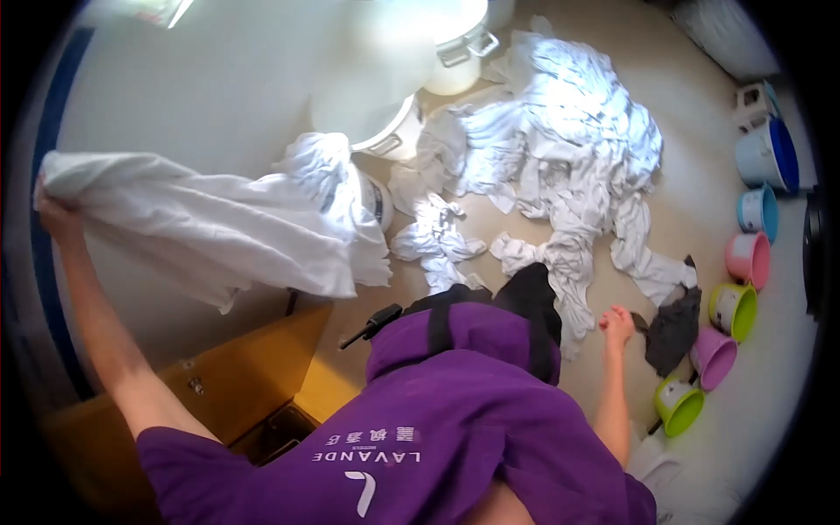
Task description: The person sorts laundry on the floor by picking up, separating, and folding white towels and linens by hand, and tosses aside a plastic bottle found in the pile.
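Left grip (58,213) clutches white cloth (219,214); shirt (437,407) reads "LAVANDE".

Pretty sure this is a hotel's laundry or linen room. The big tell is the spread of crumpled white cloth (577,157) all over the smooth beige floor (691,57), with round white plastic tubs (455,77) beside it. There's also a row of small colourful plastic buckets (748,260) along the pale wall (770,372) (cheerful lot, honestly), and the purple short-sleeved shirt (420,402) literally has "LAVANDE" printed on it, with tiny "HOTELS" lettering.
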